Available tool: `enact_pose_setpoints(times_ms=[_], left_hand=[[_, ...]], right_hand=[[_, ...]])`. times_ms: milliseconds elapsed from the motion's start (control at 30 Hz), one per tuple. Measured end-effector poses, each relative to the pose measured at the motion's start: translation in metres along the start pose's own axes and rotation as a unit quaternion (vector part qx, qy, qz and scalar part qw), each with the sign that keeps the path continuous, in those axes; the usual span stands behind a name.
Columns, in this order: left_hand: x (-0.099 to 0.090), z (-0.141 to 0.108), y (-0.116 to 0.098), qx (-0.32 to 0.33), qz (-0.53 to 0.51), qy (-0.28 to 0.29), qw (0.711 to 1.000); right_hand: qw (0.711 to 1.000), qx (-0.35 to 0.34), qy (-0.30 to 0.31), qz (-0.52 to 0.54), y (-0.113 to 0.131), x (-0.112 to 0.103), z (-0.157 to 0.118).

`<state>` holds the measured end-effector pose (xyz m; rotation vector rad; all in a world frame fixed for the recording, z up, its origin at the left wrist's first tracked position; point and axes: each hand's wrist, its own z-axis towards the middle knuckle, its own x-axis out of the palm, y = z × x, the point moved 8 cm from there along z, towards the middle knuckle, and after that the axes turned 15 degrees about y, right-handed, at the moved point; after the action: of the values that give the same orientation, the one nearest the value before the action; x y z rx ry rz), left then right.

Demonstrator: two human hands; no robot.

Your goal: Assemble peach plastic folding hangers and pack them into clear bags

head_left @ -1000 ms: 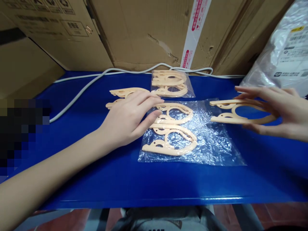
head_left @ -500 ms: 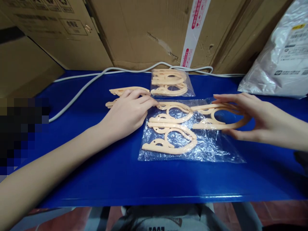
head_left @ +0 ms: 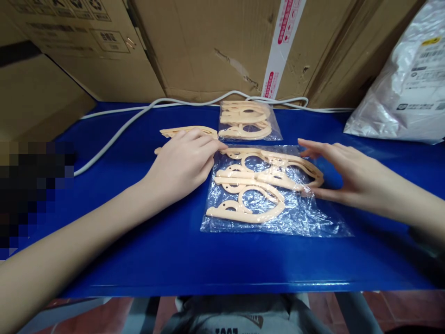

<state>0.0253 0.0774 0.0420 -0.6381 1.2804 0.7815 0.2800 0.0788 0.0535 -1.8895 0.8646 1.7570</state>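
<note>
Flat on the table lies a clear plastic bag [head_left: 299, 222] holding several beige folding hangers [head_left: 260, 215]. One folding hanger [head_left: 318, 178] lies at the bag's right part, its curved end toward my right hand [head_left: 347, 171]. That hand is open, thumb and fingers spread around the hanger's end, the thumb touching the bag near it. My left hand [head_left: 191, 155] is closed at the bag's left edge, fingertips pinching it by the upper hanger. Partly under and behind my left hand are loose folding hangers [head_left: 187, 130].
Behind lies a smaller bag of folding hangers [head_left: 246, 120]. A white cable [head_left: 118, 132] runs along the back of the blue table [head_left: 194, 264]. Cardboard boxes [head_left: 194, 51] stand behind, and a white plastic parcel [head_left: 403, 93] is at the right.
The right-hand folding hanger has moved left, further into the bag over the other hangers. My right hand followed it left and its fingers have loosened. My left hand has stayed put.
</note>
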Motion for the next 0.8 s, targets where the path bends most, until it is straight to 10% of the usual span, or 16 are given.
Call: enact_pose_setpoints(times_ms=[800], left_hand=[[0.005,-0.007,0.011,-0.192,-0.075,0.084,0.975]], right_hand=[[0.992,0.006,-0.104,0.072,0.019,0.009,0.021]])
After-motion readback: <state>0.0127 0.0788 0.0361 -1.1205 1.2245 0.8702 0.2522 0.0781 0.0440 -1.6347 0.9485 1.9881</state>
